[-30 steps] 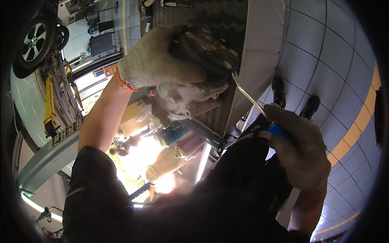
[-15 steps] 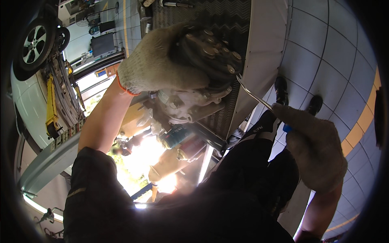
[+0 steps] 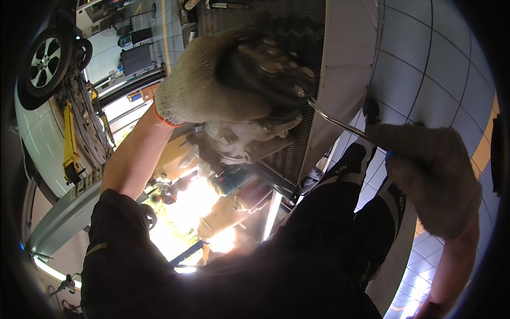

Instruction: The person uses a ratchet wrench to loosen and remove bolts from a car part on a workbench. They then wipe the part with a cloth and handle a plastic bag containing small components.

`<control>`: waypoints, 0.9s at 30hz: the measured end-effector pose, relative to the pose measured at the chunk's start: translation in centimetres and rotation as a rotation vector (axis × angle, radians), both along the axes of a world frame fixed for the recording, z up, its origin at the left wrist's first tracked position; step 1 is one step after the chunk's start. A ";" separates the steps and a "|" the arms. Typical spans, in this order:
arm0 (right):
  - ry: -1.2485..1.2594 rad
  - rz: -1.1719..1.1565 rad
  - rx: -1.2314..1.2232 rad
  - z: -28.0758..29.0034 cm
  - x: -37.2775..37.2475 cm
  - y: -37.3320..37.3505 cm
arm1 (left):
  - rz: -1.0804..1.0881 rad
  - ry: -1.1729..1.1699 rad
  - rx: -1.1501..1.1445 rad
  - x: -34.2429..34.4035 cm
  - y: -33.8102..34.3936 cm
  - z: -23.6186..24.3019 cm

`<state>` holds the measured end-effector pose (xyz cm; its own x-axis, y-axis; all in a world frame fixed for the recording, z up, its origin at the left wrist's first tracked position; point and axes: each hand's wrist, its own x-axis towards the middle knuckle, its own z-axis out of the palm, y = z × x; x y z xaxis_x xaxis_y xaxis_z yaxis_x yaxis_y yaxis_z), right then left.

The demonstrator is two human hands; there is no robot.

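- Farther to the right of the casting (image 3: 228, 139), the right hand (image 3: 433, 178) is now held than in the earlier frame; the pick (image 3: 340, 124) is laid flatter, its tip kept near the casting's right edge.
- Above the mat (image 3: 241, 18) the casting is seen, its studs (image 3: 270, 67) turned up and right, presumably so that this edge is left exposed.
- Over the casting's upper left the left hand (image 3: 212, 80) is laid, probably as a steadying hold; its fingertips are hidden, so whether they are closed cannot be told.
- Around the pick's blue handle the right fingers are clamped, likely so that the tip is guided from outside; whether metal is touched cannot be told.
- Left of the casting, the left forearm is angled upward; below right, the right forearm is raised steeply, its wrist bent inward.
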<state>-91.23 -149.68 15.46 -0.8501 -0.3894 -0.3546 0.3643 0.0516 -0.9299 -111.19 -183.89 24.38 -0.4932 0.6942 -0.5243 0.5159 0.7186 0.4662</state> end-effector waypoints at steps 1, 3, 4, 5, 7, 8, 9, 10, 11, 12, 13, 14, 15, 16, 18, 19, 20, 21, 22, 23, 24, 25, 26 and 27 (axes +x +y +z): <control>-0.021 0.027 0.014 0.1 -0.5 0.2 | -0.021 0.005 0.007 0.0 0.0 0.0; -0.094 0.092 0.035 0.2 -1.7 0.8 | -0.014 0.001 0.006 0.0 0.3 0.1; -0.113 0.118 0.045 0.3 -2.2 1.2 | 0.012 -0.011 0.002 0.0 0.4 0.1; -0.131 0.144 0.055 0.3 -2.5 1.5 | 0.027 -0.022 0.014 0.0 0.6 0.1; -0.059 0.143 0.023 0.2 -2.9 1.8 | 0.041 -0.041 0.027 0.2 1.2 0.2; -0.147 0.148 0.032 0.1 -2.9 1.9 | 0.043 -0.049 0.029 0.3 1.5 0.2; -0.195 0.122 -0.021 -0.1 -2.7 1.7 | 0.088 -0.067 -0.002 0.4 1.8 0.2; -0.221 0.099 -0.057 -0.2 -2.4 1.6 | 0.062 -0.052 -0.017 0.5 2.0 0.4; -0.247 0.077 -0.093 -0.4 -2.0 1.2 | 0.080 -0.044 -0.064 0.6 2.2 0.6; -0.250 0.055 -0.114 -0.5 -1.5 0.8 | 0.040 -0.022 -0.048 0.7 2.3 0.9; -0.285 0.043 -0.089 -0.5 -0.9 0.4 | 0.115 -0.038 -0.108 0.8 2.4 1.0; -0.249 0.004 -0.121 -0.5 -0.2 -0.2 | 0.131 -0.040 -0.105 0.8 2.4 1.1; -0.243 -0.025 -0.107 -0.3 0.5 -0.7 | 0.090 -0.038 -0.066 0.8 2.3 1.0; -0.273 -0.036 -0.076 -0.1 1.4 -1.3 | 0.125 -0.025 -0.090 0.8 2.3 0.9; -0.298 -0.146 -0.098 0.1 2.7 -2.4 | 0.148 0.000 -0.103 0.8 2.1 0.4; -0.336 -0.101 -0.080 0.2 3.1 -2.6 | 0.094 0.004 -0.072 0.9 2.0 0.0; -0.350 -0.074 -0.074 0.3 3.4 -2.9 | 0.106 0.007 -0.078 0.9 1.9 -0.1; -0.302 -0.076 -0.051 0.3 3.5 -3.0 | 0.135 -0.006 -0.135 1.0 1.9 -0.2; -0.280 -0.079 -0.051 0.2 3.5 -3.0 | 0.098 0.022 -0.113 1.0 1.9 0.0; -0.252 -0.094 -0.052 0.2 3.3 -2.9 | 0.078 0.031 -0.141 0.9 1.9 0.4; -0.232 -0.102 -0.048 0.2 3.0 -2.6 | 0.060 0.038 -0.166 0.8 2.0 0.9; -0.235 -0.100 -0.049 0.2 2.8 -2.3 | 0.070 0.006 -0.165 0.7 2.2 1.2; -0.237 -0.094 -0.048 0.3 2.5 -1.9 | 0.080 -0.019 -0.164 0.6 2.4 1.7; -0.243 -0.075 -0.046 0.4 2.3 -1.7 | 0.093 -0.043 -0.165 0.5 2.6 2.1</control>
